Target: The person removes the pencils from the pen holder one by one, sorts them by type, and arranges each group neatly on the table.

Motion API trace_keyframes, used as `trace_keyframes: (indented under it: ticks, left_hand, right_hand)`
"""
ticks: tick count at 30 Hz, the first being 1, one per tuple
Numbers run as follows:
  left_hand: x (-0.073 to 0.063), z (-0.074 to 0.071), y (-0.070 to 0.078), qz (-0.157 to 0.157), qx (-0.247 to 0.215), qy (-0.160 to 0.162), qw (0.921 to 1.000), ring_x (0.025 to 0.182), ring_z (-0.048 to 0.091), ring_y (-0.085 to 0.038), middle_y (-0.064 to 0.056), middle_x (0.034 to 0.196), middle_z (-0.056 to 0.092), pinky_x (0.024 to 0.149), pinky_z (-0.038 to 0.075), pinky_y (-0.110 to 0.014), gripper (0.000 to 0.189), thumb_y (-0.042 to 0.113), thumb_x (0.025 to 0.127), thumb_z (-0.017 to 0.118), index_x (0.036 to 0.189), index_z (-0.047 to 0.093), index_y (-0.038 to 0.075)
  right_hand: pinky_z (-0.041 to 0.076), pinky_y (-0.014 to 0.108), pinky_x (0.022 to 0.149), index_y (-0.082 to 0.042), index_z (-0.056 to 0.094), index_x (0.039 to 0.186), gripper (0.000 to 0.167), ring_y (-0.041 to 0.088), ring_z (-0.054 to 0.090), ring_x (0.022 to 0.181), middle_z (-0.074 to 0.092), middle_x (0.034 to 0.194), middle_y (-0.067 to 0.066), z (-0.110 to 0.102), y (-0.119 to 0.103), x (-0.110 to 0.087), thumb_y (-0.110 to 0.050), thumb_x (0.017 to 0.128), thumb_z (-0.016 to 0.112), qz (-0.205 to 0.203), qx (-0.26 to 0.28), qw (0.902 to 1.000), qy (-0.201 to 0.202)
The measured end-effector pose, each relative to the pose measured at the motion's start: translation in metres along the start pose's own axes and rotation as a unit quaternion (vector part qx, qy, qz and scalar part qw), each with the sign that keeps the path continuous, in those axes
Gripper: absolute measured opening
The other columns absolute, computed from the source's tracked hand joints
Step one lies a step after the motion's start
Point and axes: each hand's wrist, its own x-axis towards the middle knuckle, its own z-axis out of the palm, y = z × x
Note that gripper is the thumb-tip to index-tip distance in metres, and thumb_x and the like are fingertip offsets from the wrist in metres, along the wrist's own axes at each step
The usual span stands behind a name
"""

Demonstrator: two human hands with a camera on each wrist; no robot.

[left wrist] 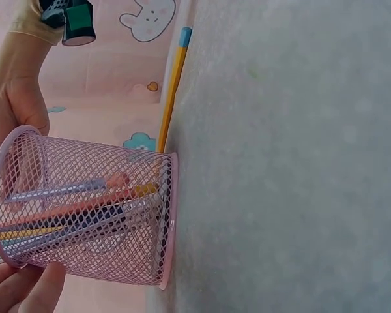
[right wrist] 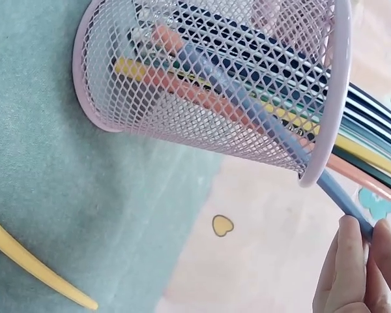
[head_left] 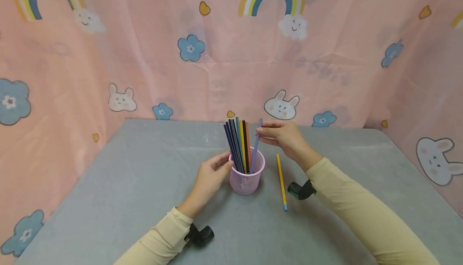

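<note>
A pink wire-mesh pencil cup [head_left: 244,185] stands upright on the table, holding several pencils [head_left: 236,146] in dark blue, green, yellow, black and orange that lean left. At its left side my left hand [head_left: 209,176] grips the rim between thumb and fingers. Above the cup's right edge, my right hand [head_left: 285,136] pinches a purple pencil [head_left: 256,144] near its upper end. Through the mesh in the right wrist view, the pink eraser [right wrist: 167,39] of the purple pencil shows down inside the cup. A yellow pencil [head_left: 281,180] with a blue end lies right of the cup.
The grey tabletop [head_left: 144,200] backs onto a pink printed curtain [head_left: 217,84] that also runs along both sides. A black wrist camera mount [head_left: 302,190] hangs at the right sleeve, close to the yellow pencil; another mount [head_left: 199,235] sits under the left wrist.
</note>
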Motion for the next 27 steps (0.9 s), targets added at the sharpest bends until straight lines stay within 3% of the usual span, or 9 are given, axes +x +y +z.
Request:
trace_keyframes:
  ticks: [13,27]
  left_hand:
    - [0.000,0.000,0.000,0.002,-0.001,0.000,1.0000,0.126,0.061,-0.032,-0.020,0.131,0.065,0.108,0.049,-0.044,0.038,0.013,0.098,0.063,0.132,0.060,-0.004]
    - [0.000,0.000,0.001,0.001,-0.001,0.002,1.0000,0.126,0.061,-0.032,-0.019,0.132,0.065,0.109,0.048,-0.044,0.038,0.013,0.097,0.063,0.132,0.060,-0.004]
  right_hand:
    - [0.056,0.028,0.092,0.009,0.054,0.134,0.043,0.002,0.072,0.088,0.074,0.087,-0.013,-0.009,-0.009,-0.005,-0.011,0.097,0.063,-0.006,0.018,0.9995,-0.023]
    - [0.058,0.025,0.088,0.009,0.052,0.136,0.042,0.003,0.073,0.088,0.075,0.088,-0.013,-0.010,-0.021,-0.010,-0.008,0.098,0.060,-0.011,0.036,0.9991,-0.020]
